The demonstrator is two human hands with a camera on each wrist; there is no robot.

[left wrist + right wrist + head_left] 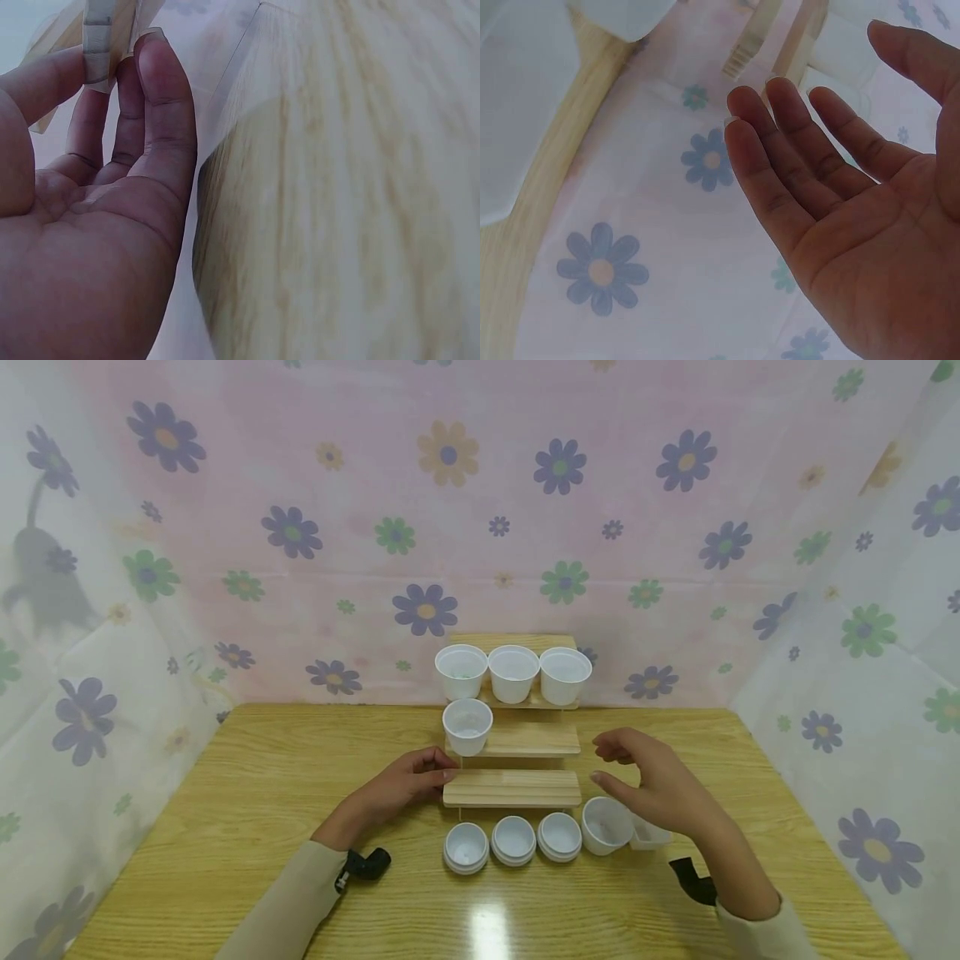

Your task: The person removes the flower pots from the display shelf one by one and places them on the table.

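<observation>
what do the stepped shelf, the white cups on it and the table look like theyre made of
Stepped shelf: seemingly wood, pale and fairly matt, with straight grain along its boards. White cups: likely plastic, smooth-looking, going by their thin rims and even colour, though not certain. Table: yellow-brown wood grain, glossy enough to reflect a bright patch; laminate or varnished wood, can't tell.

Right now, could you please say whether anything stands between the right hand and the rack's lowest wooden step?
Nothing visible stands between the right hand and the step; the nearest white cup sits nearer the camera, beside the gap.
</observation>
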